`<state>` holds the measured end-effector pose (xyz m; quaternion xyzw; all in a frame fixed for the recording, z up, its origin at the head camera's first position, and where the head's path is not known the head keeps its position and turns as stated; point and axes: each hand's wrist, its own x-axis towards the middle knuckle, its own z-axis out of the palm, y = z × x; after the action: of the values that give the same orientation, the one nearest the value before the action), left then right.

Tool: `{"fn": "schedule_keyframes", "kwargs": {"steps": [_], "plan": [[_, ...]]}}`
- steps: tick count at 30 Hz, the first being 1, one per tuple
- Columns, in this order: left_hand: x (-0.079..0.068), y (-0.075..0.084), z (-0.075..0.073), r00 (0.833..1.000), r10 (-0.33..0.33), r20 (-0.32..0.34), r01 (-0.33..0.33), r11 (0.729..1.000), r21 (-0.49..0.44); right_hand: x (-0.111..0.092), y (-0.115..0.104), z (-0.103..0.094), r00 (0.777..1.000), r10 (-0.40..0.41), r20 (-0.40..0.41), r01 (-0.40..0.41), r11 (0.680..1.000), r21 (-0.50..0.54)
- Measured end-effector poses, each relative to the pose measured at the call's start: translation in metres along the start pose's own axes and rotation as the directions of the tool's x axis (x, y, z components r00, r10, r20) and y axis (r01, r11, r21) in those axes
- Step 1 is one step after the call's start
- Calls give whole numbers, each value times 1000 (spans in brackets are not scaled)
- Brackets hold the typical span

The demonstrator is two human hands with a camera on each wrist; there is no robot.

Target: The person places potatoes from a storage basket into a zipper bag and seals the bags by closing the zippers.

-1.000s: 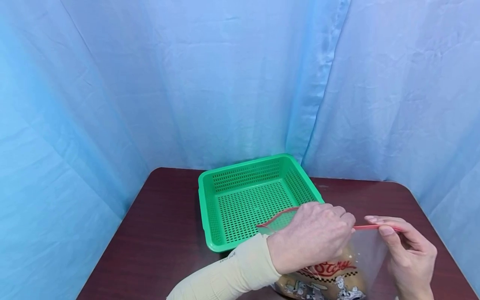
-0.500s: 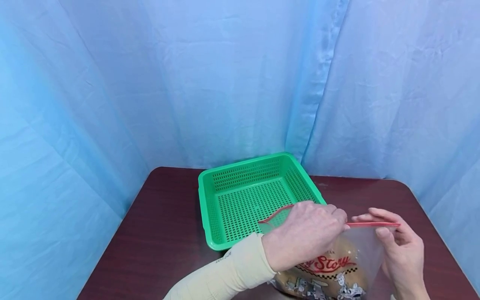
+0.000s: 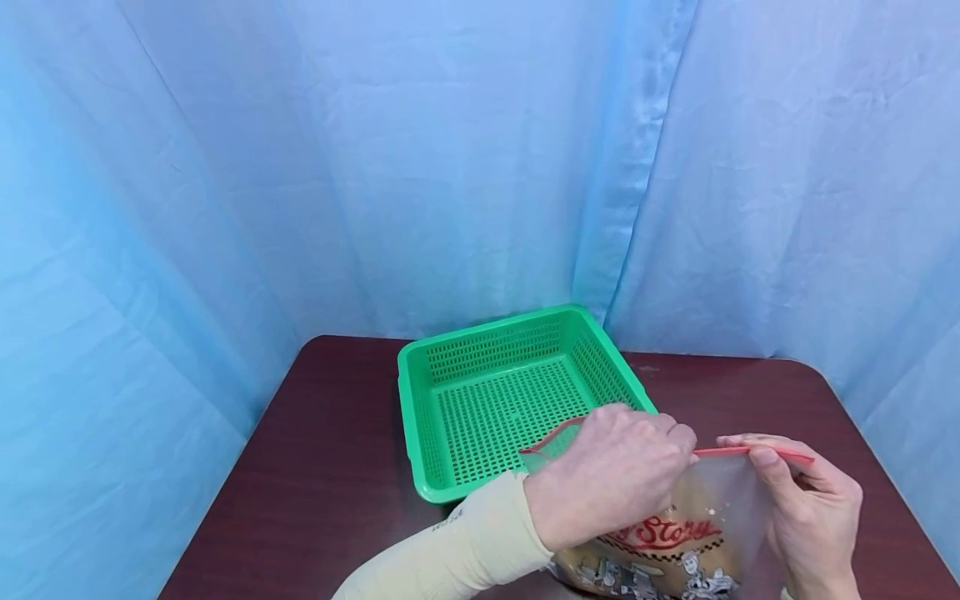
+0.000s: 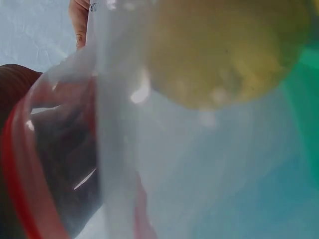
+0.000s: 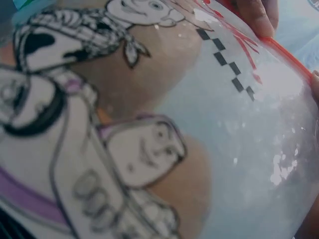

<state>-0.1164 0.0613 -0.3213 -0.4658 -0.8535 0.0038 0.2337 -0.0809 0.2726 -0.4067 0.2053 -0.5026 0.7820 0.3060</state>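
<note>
A clear zip bag (image 3: 663,550) with a red zip strip and printed cartoon figures holds several rounded tan-yellow things that look like potatoes (image 4: 229,55). My left hand (image 3: 611,475) pinches the red strip near its middle, knuckles up. At the strip's right end, my right hand (image 3: 813,508) pinches the edge between thumb and fingers. Left of my left hand the bag's mouth gapes, its red edge (image 3: 551,433) overlapping the basket in the head view. The printed side of the bag fills most of the right wrist view.
Just behind the bag stands a green perforated basket (image 3: 418,450) with nothing in it. Both rest on a dark red-brown table (image 3: 315,467). Light blue curtains (image 3: 450,167) hang close behind and at both sides of the table.
The right hand shifted left with its fingers loosened at the strip, then moved back right and now pinches it. The left hand moved slightly left and keeps its grip on the strip.
</note>
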Motion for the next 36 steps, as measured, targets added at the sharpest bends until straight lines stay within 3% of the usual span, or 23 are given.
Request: {"fn": "schedule_keyframes", "kwargs": {"steps": [21,30,36], "plan": [[-11,-5,3,1000,-17,-22,16,1000,-20,-3,-4,-4,999,36,-23,-37,997,-66],[-13,-6,4,999,-13,-47,12,1000,-28,-4,-7,-7,997,27,-67,-30,998,-53],[-15,-8,5,998,-17,-53,14,999,-51,-6,-10,-9,990,74,-120,-90,987,-133]]}}
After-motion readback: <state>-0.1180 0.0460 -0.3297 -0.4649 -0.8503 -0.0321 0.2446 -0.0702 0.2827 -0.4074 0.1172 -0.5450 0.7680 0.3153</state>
